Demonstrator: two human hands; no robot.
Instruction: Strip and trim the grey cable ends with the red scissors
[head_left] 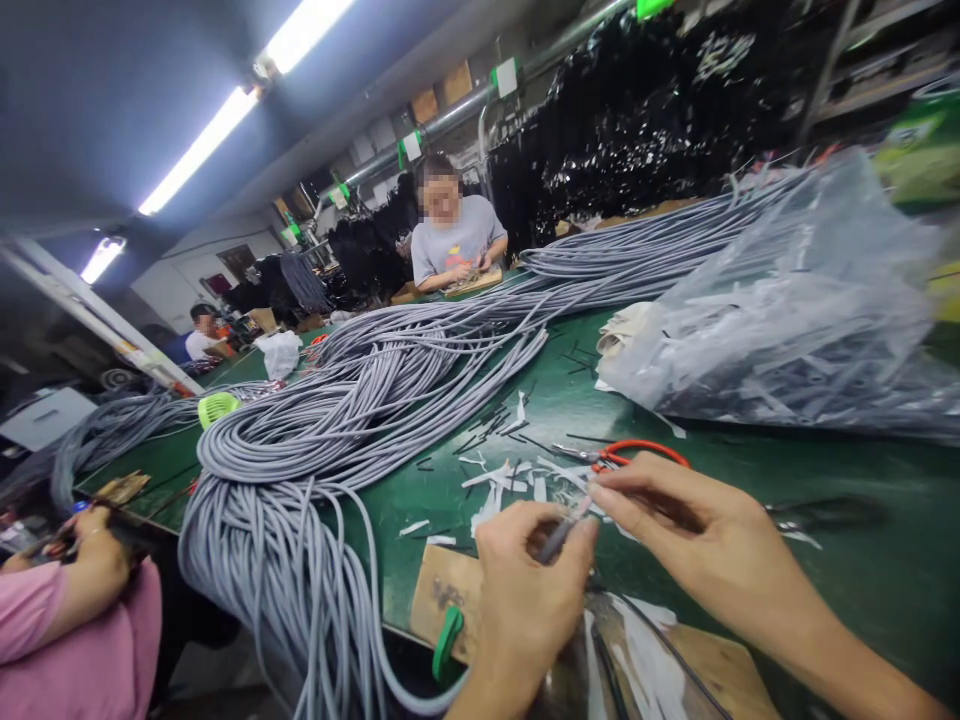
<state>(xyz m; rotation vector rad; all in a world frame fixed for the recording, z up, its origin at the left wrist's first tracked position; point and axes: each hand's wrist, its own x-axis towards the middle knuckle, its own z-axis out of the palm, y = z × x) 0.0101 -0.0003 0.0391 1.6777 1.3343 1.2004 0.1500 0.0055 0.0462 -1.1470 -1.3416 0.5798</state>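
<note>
My left hand (529, 590) is closed round a grey cable (553, 542), with the cable's end sticking out between thumb and forefinger. At that end, the thumb and fingertips of my right hand (694, 535) pinch the pale tip, whose fine detail is blurred. Just beyond my fingers lie red-handled scissors (645, 448) on the green table. White scraps (499, 485) and short black offcuts (487, 428) are scattered beside my left hand. Under my hands is a wooden board (442, 585) with a green clip (448, 640) on it.
A large heap of grey cables (300, 440) runs along the table and hangs over its near edge. A clear plastic bag (787, 320) of scraps stands at right. Dark-handled scissors (825, 512) lie near my right forearm. Co-workers sit across (457, 240) and at left (82, 620).
</note>
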